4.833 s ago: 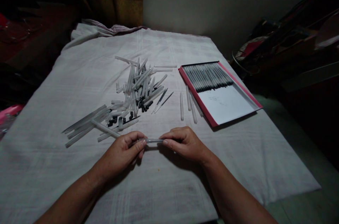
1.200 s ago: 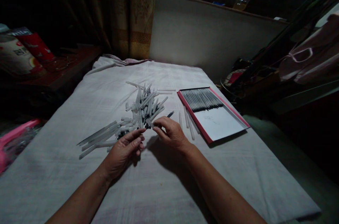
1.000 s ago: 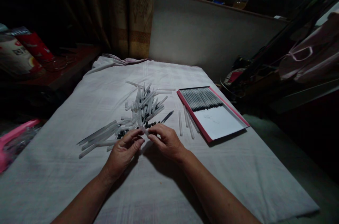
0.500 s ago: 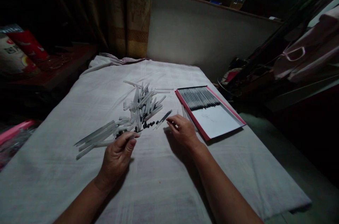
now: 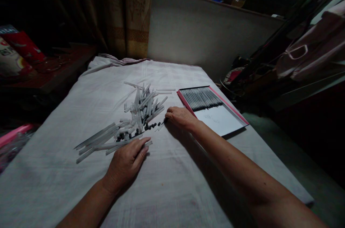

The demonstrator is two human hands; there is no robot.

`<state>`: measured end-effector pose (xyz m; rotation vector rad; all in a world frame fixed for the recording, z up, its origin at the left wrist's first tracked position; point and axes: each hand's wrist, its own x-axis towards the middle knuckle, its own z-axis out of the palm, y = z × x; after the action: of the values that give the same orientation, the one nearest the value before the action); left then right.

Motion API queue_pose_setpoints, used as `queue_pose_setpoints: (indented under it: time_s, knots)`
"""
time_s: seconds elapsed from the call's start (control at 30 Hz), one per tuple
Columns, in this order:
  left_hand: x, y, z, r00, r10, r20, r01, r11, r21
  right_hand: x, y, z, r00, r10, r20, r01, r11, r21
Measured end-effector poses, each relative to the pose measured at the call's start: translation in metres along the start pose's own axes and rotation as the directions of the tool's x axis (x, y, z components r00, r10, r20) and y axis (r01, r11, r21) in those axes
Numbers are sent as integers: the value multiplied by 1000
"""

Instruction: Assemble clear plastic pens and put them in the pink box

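A heap of clear plastic pen tubes and small black caps lies on the white cloth. More long tubes fan out to its left. My left hand rests flat on the cloth, its stretched fingers lying on one clear tube. My right hand reaches to the heap's right edge. Its bent fingers are closed at a thin dark refill. A red-edged tray to the right holds a row of finished pens.
A curtain and a pale wall stand behind the table. Red packets sit on a dark shelf at the left, a pink object below. Bags and clutter crowd the right side beyond the table edge.
My hands have parted. The right hand moved away to the refills beside the tray. The left hand lowered flat onto the cloth by the tubes.
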<state>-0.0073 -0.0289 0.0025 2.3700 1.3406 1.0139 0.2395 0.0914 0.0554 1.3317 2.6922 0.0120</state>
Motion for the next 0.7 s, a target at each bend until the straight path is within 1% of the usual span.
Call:
queue_pose_setpoints:
  time_s: [0.17,0.23,0.3,0.33,0.37,0.4,0.43,0.47,0.5,0.53,0.57,0.6,0.63,0.67,0.7]
  knots:
    - [1,1,-2,1000,-1,21,1,1000,0,3,2,3,997,-75,-8,75,997,-23]
    - [1,1,-3,1000,5,23,-5,1000,-2,2,4,4,997,-80,-12,80,997,-6]
    - [1,1,-3,1000,7,19,-7,1000,-9,-2,5,5,997,-58,-46,59,998,32]
    - [1,1,-3,1000,4,19,-3,1000,-12,-6,5,6,996,-32,-88,39,996,75]
    - [1,1,-3,1000,0,18,0,1000,-15,-10,3,7,988,8,-155,15,989,146]
    - [1,2,-3,1000,-3,15,3,1000,-18,-15,0,8,968,69,-241,-7,968,251]
    - [0,2,-2,1000,-4,7,4,1000,-19,-19,-5,10,932,151,-329,-12,921,389]
    - [0,2,-2,1000,-3,-6,3,1000,-19,-24,-12,12,879,258,-401,5,836,549]
    - [0,2,-1,1000,-1,-18,1,1000,-21,-29,-22,15,819,380,-429,45,704,709]
    - [-1,2,-1,1000,0,-29,-1,1000,-24,-33,-32,17,776,485,-404,109,528,842]
    - [-1,3,-1,999,2,-37,-3,1000,-28,-36,-44,19,761,549,-347,173,344,923]
    - [-2,3,0,999,0,-41,-1,999,-32,-39,-56,20,755,589,-289,218,190,957]
    - [-2,3,0,999,-1,-43,0,999,-34,-40,-67,22,755,613,-234,245,68,967]
    - [-2,3,0,999,-1,-45,0,999,-35,-42,-77,23,755,627,-191,262,-21,965]
    - [-2,4,0,999,-2,-45,0,999,-35,-43,-85,23,754,637,-159,273,-85,958]
